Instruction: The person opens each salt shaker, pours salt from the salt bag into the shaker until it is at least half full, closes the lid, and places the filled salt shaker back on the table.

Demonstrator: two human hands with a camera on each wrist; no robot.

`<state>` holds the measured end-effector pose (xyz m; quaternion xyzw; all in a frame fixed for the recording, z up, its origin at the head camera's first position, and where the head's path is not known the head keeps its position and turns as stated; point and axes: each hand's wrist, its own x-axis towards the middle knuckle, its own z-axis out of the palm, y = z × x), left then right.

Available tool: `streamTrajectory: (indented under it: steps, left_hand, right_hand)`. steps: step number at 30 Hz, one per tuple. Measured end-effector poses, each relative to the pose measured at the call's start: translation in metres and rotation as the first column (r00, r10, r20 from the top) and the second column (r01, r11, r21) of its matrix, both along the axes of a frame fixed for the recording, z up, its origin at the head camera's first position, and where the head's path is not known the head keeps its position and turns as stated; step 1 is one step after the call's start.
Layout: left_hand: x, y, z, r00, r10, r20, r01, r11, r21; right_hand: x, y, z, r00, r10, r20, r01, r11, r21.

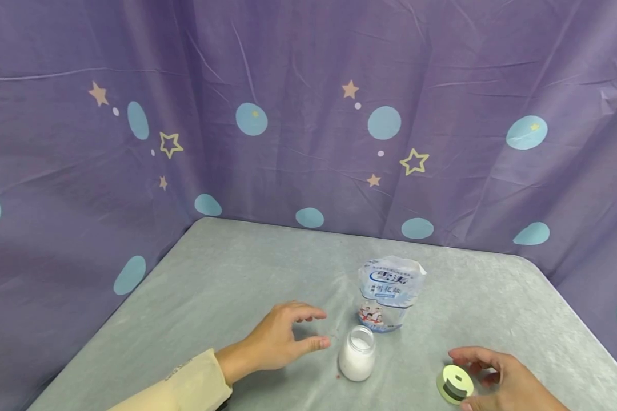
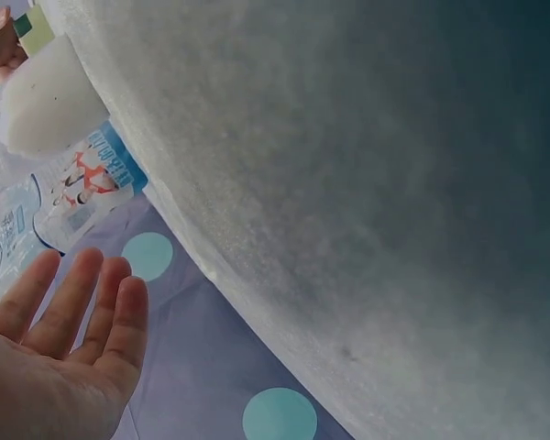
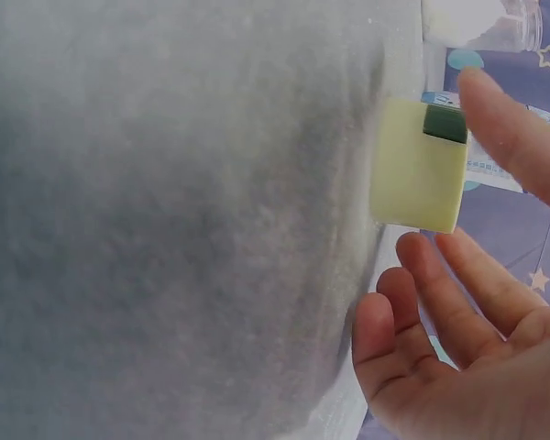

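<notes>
A glass jar [image 1: 357, 355] without a lid stands on the table, filled with white salt-like grains. My left hand [image 1: 280, 337] is to the left of the jar, thumb and fingers spread apart with nothing between them. The left wrist view shows the same hand [image 2: 69, 353] with its fingers extended. A pale green lid [image 1: 455, 384] with a dark green tab lies on the table at the right. Around the lid my right hand [image 1: 501, 379] is spread, its thumb and fingers on either side. In the right wrist view, a gap shows between the lid [image 3: 417, 170] and the fingers [image 3: 417, 261].
Behind the jar stands a white and blue printed pouch [image 1: 391, 294] with Chinese writing. A grey cloth covers the table [image 1: 267, 257]. Purple curtains [image 1: 308, 154] with stars and blue dots hang along its far and left edges.
</notes>
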<state>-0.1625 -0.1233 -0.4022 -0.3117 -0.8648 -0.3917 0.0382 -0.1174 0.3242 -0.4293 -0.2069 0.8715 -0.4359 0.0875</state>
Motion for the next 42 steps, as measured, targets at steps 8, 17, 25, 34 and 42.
streamTrajectory:
  steps: [8,17,25,34,42]
  left_hand:
    - [0.0,0.0,-0.002,1.0,-0.007,0.018,0.007,1.0,-0.012]
    - [0.001,0.0,0.0,0.999,-0.008,0.042,0.008,1.0,-0.003]
    - [0.004,0.0,-0.003,0.998,-0.008,0.056,0.007,1.0,0.014]
    - [0.011,0.005,-0.003,0.992,-0.025,0.122,0.02,0.999,0.039]
    - [0.015,0.013,0.006,0.989,-0.003,0.147,0.004,1.0,-0.006]
  right_hand:
    - [-0.001,0.002,-0.006,1.0,0.014,0.027,-0.014,1.0,0.004]
    - [-0.001,-0.002,-0.003,0.991,0.032,0.127,-0.025,0.998,-0.055]
    - [0.0,-0.006,0.003,0.99,-0.004,0.142,0.01,0.999,-0.048]
    - [0.0,-0.018,0.014,0.992,-0.068,0.102,0.066,0.998,0.024]
    - [0.002,-0.033,0.022,0.997,-0.071,-0.036,0.071,0.997,-0.001]
